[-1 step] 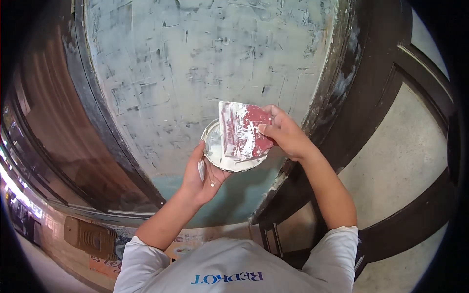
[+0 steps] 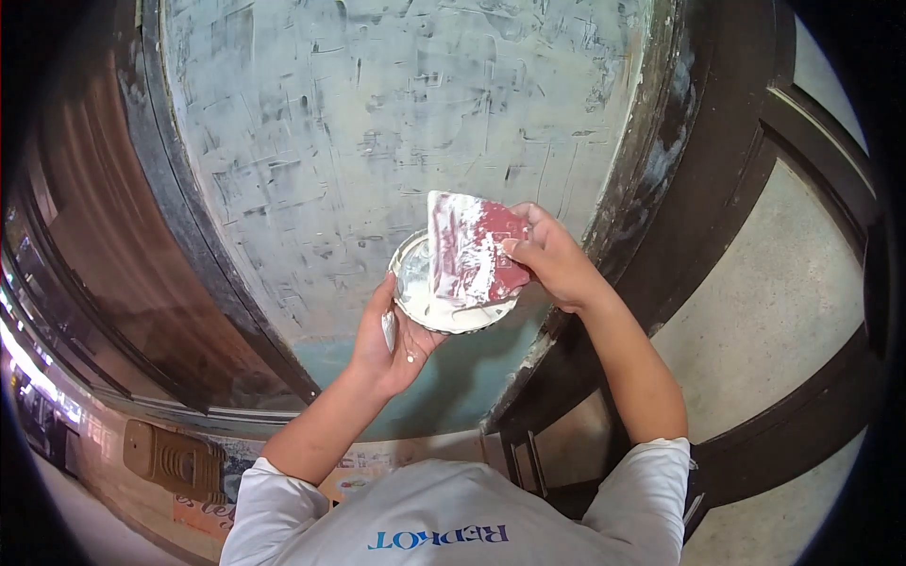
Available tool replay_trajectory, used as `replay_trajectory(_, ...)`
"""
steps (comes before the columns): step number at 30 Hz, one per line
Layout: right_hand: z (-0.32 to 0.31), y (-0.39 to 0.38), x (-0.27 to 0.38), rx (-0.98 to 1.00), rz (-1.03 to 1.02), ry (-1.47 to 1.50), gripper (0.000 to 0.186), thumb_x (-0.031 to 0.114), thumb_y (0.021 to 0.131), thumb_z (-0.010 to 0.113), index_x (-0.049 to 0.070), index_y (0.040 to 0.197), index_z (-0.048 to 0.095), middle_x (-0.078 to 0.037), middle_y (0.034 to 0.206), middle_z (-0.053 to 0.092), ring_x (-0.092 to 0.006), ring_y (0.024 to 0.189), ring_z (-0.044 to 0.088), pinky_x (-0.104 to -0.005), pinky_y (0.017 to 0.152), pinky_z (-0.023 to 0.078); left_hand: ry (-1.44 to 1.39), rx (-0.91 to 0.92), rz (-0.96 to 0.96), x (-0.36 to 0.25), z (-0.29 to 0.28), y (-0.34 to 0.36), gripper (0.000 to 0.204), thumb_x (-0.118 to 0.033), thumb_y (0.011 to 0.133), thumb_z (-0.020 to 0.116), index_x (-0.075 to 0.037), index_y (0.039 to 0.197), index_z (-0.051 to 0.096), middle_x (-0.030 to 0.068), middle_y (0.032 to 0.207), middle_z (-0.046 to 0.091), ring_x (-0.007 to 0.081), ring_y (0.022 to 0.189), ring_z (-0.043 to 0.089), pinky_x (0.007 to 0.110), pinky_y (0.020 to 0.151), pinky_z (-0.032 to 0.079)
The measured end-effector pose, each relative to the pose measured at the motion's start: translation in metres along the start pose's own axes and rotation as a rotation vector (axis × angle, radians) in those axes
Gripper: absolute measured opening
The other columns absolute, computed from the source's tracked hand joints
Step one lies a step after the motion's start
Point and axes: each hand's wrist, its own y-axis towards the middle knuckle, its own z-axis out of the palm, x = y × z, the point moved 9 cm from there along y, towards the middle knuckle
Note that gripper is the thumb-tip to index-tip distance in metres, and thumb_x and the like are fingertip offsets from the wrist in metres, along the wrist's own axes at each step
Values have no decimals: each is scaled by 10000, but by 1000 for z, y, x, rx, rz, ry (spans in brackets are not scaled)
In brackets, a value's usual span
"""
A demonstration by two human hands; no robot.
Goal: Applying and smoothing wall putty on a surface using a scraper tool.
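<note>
My left hand (image 2: 389,344) supports a round, shallow container (image 2: 412,266) from below and its left side. White putty (image 2: 444,313) coats its inside, and white smears show on my thumb and palm. In my right hand (image 2: 555,259) is a red, flat putty spreader (image 2: 483,247), pinched by its right side with the thumb on top. White paste covers much of its face, most thickly toward the left edge. The spreader stands over the container, hiding the right part of its inside. Whether its lower edge touches the rim or the putty, I cannot tell.
Ahead rises a grey-white panel (image 2: 396,113) with patchy, streaked coating, bordered by worn dark frames (image 2: 651,179). Dark wooden panelling (image 2: 722,226) stands to the right. Glazing with a brown curtain (image 2: 104,189) is on the left, above a brown plastic stool (image 2: 170,459).
The spreader in my right hand has shifted slightly right and up over the container. My left hand and the container have barely moved.
</note>
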Motion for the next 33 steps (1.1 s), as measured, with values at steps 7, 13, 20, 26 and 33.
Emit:
replay_trajectory(7, -31, -15, 6, -246, -115, 111, 274, 8, 901, 493, -6, 1166, 423, -84, 1056, 599, -119, 932, 600, -280, 837, 502, -11, -26, -25, 10, -3, 1, 528, -363, 1024, 315, -17, 1422, 318, 179, 1430, 424, 315, 1293, 458, 455, 1081, 392)
replay_trajectory(13, -52, -36, -18, -347, -121, 360, 358, 21, 920, 446, -31, 1273, 423, -103, 1169, 586, -159, 1030, 607, -314, 905, 505, -36, -22, -71, 20, -4, 7, 510, -375, 1026, 305, -51, 1420, 329, 143, 1412, 452, 279, 1268, 489, 433, 1060, 416)
replay_trajectory(20, -66, -63, 19, -462, -343, 50, 345, 2, 919, 514, -53, 1250, 435, -96, 1123, 611, -114, 986, 592, -270, 874, 475, -7, -24, -94, 33, -4, 17, 513, -390, 1028, 290, -46, 1401, 358, 139, 1392, 474, 271, 1258, 496, 423, 1048, 423)
replay_trajectory(26, -54, -86, 46, -549, -494, -284, 272, 45, 928, 549, -47, 1181, 505, -80, 1040, 633, -109, 921, 602, -281, 823, 494, -17, -20, -98, 38, 1, 20, 516, -394, 1030, 278, -54, 1414, 337, 135, 1407, 455, 271, 1262, 492, 422, 1047, 426)
replay_trajectory(33, 5, -110, 53, -416, -811, -1050, 295, 6, 741, 682, 47, 1033, 687, -126, 954, 697, -283, 908, 685, -377, 826, 543, -67, -31, -93, 37, -7, 23, 507, -384, 1026, 295, -56, 1408, 352, 123, 1402, 469, 261, 1262, 493, 424, 1061, 412)
